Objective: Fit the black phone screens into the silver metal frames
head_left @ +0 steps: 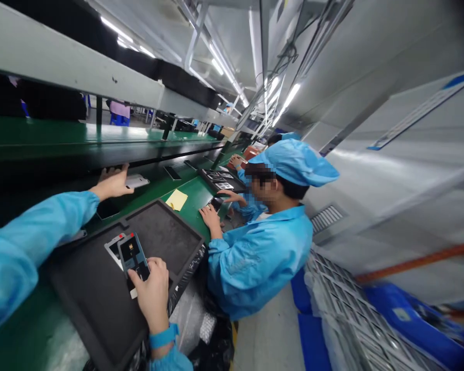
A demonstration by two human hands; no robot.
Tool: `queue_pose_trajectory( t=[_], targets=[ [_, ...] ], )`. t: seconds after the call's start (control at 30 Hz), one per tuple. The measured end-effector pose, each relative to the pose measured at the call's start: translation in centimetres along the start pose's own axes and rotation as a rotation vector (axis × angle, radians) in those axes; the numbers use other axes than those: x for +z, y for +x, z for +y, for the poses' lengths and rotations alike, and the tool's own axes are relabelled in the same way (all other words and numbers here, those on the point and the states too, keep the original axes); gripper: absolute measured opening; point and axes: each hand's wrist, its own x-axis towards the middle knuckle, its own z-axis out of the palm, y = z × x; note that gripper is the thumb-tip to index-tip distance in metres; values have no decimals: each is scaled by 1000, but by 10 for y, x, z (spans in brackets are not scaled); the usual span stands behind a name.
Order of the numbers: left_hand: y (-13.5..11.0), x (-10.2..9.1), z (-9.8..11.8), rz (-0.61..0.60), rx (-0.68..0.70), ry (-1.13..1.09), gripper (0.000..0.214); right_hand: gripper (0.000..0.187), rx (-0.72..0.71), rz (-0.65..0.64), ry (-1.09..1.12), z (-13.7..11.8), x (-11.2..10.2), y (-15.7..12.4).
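Observation:
My right hand [153, 288] grips a phone screen panel [133, 256] by its lower end, thumb on one side and fingers on the other. The panel's back shows a dark area, a gold patch and a red mark at the top. A second, silver-edged panel [115, 247] with a red mark lies partly hidden beneath it on the black foam tray [96, 299]. Farther forward, my left hand [114, 184] stretches over the dark recessed strip of the bench. A flat silver phone-like part [137, 181] sits between its thumb and fingers.
A co-worker [263, 247] in blue sits to the right, hands on a dark phone part [216, 203]. Yellow paper [177, 200] lies on the green bench. Beyond is another black tray [222, 179] with parts. Dark phones [172, 172] lie along the strip, below a metal beam [81, 67].

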Motion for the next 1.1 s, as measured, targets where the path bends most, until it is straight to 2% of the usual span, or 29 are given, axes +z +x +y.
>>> queue_pose_trajectory(
  t=[0.07, 0.13, 0.27, 0.33, 0.43, 0.5, 0.57, 0.63, 0.67, 0.77, 0.83, 0.9, 0.97, 1.1],
  targets=[
    [-19, -44, -7, 22, 72, -25, 46, 15, -45, 31, 5, 2, 2, 1],
    [-49, -86, -16, 19, 119, -41, 44, 9, -74, 62, 6, 2, 4, 2],
    [-137, -156, -38, -34, 171, -65, 65, 21, -75, 93, 40, -3, 3, 4],
    [-189, -183, -46, -77, 203, -88, 73, 30, -64, 97, 74, -8, 1, 4],
    [-259, -216, -54, -155, 328, -115, 64, 40, -36, 88, 133, -18, 0, 4],
    [-296, -236, -61, -178, 424, -110, 57, 41, -12, 86, 172, -27, -2, 2],
    [-324, -252, -71, -179, 459, -135, 53, 41, 11, 94, 211, -37, -8, -1],
    [-346, -262, -82, -136, 415, -275, 57, 44, 26, 110, 256, -52, -17, -7],
    [-357, -264, -87, -78, 363, -402, 64, 49, 27, 118, 281, -61, -23, -12],
    [-386, -254, -94, 126, 109, -952, 93, 59, -6, 126, 370, -100, -36, -36],
    [-404, -243, -89, 188, -110, -1359, 97, 61, -53, 117, 432, -134, -36, -63],
    [-420, -234, -78, 156, -303, -1675, 86, 59, -102, 103, 483, -170, -29, -96],
    [-436, -231, -65, 55, -413, -1858, 74, 55, -140, 82, 514, -203, -16, -131],
    [-467, -234, -48, -204, -389, -2019, 74, 48, -138, 26, 672, -244, 9, -181]
  ],
)
